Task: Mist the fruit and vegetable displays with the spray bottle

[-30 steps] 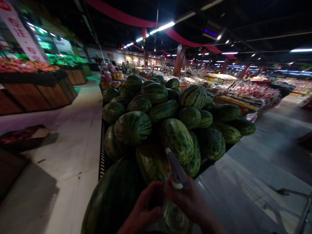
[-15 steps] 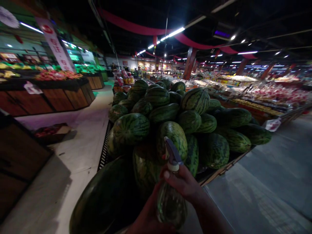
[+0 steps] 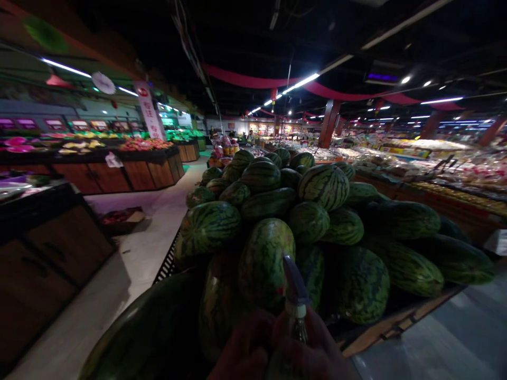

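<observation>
A clear spray bottle (image 3: 293, 295) with a grey trigger head stands upright at the bottom middle, its nozzle close to a striped watermelon (image 3: 266, 261). My right hand (image 3: 317, 351) is wrapped round the bottle's neck. My left hand (image 3: 247, 345) is curled against the bottle's left side, in deep shadow. Both hands sit low in front of a big pile of watermelons (image 3: 325, 184) on a low display stand (image 3: 396, 322).
A dark wooden counter (image 3: 51, 248) stands at the left, with fruit stands (image 3: 138, 169) behind it. A box of red fruit (image 3: 122, 217) lies on the pale aisle floor (image 3: 146, 248). More produce displays (image 3: 435, 179) fill the right.
The view has swung left and come closer to the melon pile. The bottle and both hands have sunk lower in the picture and stay together.
</observation>
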A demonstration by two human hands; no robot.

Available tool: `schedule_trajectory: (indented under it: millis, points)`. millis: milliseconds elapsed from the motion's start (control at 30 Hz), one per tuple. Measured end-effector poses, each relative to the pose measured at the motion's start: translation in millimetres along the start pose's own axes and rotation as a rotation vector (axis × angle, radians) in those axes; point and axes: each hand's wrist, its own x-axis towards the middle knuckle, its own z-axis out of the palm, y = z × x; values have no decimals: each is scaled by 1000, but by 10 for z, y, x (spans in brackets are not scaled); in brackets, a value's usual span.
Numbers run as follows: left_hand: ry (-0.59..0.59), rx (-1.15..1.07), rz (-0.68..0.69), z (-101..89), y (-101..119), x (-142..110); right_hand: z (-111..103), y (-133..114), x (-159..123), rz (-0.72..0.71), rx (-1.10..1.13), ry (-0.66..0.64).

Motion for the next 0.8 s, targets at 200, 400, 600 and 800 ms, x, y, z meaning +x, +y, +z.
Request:
schedule_trajectory:
  millis: [200,400,600,800]
  points:
    - [114,77,148,168,63,350,-133,-122,14,-76,-23,-150]
    - [206,-95,140,555,3,663,-356,-149,20,-169,-122,-72]
    - [95,-131,-109,797,101,655,-835,221,96,-212,-311,-171]
    - [52,-136,-173,934,-120,644,-1093,497,131,12,-298,-107]
